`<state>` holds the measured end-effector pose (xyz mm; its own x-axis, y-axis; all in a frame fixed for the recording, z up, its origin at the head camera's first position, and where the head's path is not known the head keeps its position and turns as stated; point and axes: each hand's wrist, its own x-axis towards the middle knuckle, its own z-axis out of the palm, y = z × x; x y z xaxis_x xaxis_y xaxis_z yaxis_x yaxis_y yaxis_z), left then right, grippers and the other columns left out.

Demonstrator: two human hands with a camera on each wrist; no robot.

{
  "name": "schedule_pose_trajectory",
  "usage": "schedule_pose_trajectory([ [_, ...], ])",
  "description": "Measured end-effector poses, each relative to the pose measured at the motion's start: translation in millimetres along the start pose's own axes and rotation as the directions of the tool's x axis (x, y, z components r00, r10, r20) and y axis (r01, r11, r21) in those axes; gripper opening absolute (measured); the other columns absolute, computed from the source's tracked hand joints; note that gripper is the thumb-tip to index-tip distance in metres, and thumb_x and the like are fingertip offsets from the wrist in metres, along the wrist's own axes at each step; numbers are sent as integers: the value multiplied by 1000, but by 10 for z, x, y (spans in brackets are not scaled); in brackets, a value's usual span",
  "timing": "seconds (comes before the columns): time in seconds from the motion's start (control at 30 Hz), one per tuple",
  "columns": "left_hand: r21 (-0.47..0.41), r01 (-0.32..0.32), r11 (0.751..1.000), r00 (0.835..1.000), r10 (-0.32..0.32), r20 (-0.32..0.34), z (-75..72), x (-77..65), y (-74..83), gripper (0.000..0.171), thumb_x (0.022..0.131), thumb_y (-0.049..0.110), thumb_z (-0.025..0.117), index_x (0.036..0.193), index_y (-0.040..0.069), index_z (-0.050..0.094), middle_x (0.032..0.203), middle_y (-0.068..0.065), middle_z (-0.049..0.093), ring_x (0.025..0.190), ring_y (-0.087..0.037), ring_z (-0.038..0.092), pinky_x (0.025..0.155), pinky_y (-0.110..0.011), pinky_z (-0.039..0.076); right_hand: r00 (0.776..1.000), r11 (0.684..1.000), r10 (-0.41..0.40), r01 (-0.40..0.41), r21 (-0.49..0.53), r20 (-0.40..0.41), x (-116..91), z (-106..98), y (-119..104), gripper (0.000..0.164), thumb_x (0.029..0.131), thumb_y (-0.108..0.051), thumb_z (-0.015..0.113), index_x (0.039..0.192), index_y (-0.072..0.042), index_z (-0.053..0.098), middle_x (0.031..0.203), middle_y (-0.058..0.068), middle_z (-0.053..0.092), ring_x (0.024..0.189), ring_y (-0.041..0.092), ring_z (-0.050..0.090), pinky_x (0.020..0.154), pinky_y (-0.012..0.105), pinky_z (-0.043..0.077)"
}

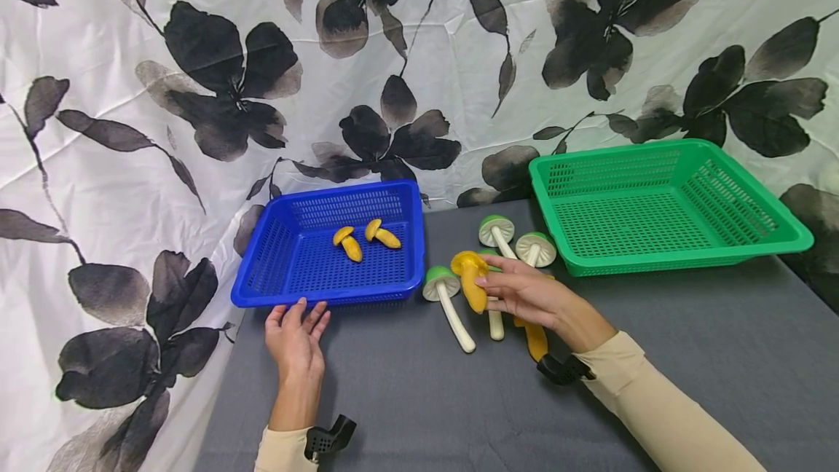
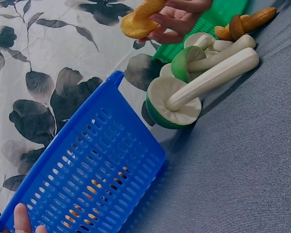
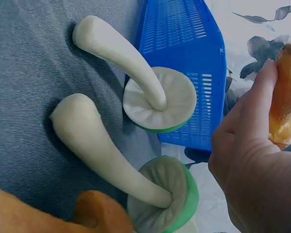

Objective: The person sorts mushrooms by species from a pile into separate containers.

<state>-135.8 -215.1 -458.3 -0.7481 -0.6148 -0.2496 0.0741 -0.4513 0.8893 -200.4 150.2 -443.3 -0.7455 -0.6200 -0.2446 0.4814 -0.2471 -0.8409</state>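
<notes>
Between the thumb and fingers of my right hand (image 1: 527, 296) is a yellow toy mushroom (image 1: 473, 284), raised above the table. Below and around that hand lie several green-capped mushrooms with white stems, one of them (image 1: 452, 312) nearest the blue basket (image 1: 328, 297). Another yellow mushroom (image 1: 536, 341) is partly hidden under the right wrist. Two yellow mushrooms, one on the left (image 1: 349, 245) and one on the right (image 1: 383, 234), lie inside the blue basket. My left hand (image 1: 296, 341) has its fingertips at the basket's front rim, palm up and fingers loosely extended.
A green basket (image 1: 682, 261) stands at the back right of the grey table (image 1: 406, 399), with nothing in it. Behind both baskets hangs a white cloth (image 1: 472, 93) with dark flowers. Each wrist carries a black camera mount.
</notes>
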Motion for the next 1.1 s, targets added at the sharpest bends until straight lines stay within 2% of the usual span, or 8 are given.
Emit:
schedule_pose_trajectory([
  [0.17, 7, 2, 1000, 1000, -2, 0, 0, -6, 2, 50, 103, 11, 59, 141, 8, 27, 126, -15, 48, 94, -26, 75, 88, -43, 61, 1000, 998, -4, 3, -62, -5, 44, 52, -40, 68, 102, -7, 56, 159, -7, 18, 142, 16, 53, 108, 17, 65, 88, 36, 58],
  [0.33, 7, 1, 1000, 1000, -1, -1, -7, -13, -3, 50, 103, 11, 59, 140, 9, 26, 127, -15, 48, 97, -28, 74, 88, -43, 61, 1000, 990, 4, -8, -140, -28, 91, 106, -91, 68, 101, -11, 60, 158, -9, 24, 134, 10, 59, 108, 20, 66, 88, 37, 57],
  [0.47, -2, -2, 1000, 1000, 2, -3, -7, -13, -8, 47, 103, 11, 59, 138, 10, 28, 127, -15, 48, 96, -28, 75, 85, -41, 62, 999, 982, -4, -3, -188, -37, 140, 147, -133, 67, 99, -13, 62, 157, -11, 28, 134, 11, 58, 107, 22, 65, 88, 37, 58],
  [0.73, -10, -4, 1000, 1000, 4, -2, -7, -13, -3, 49, 102, 13, 61, 138, 10, 28, 128, -14, 47, 96, -28, 75, 83, -39, 62, 998, 972, -26, 10, -235, -64, 246, 237, -210, 66, 99, -15, 65, 156, -13, 32, 141, 18, 52, 110, 25, 65, 91, 39, 57],
  [0.93, -4, -7, 1000, 1000, 7, -4, 2, -14, -7, 48, 102, 11, 60, 138, 9, 28, 128, -15, 47, 96, -28, 75, 89, -43, 60, 995, 971, -35, 10, -237, -98, 329, 320, -279, 65, 98, -14, 66, 154, -15, 35, 140, 17, 54, 105, 24, 65, 88, 37, 59],
  [1.1, -5, -6, 1000, 1000, 6, -4, 3, -13, -7, 47, 103, 10, 59, 138, 9, 28, 128, -15, 47, 98, -29, 74, 85, -41, 62, 992, 970, -40, 11, -244, -116, 400, 371, -321, 66, 97, -15, 69, 154, -16, 36, 139, 17, 55, 105, 24, 66, 90, 38, 59],
])
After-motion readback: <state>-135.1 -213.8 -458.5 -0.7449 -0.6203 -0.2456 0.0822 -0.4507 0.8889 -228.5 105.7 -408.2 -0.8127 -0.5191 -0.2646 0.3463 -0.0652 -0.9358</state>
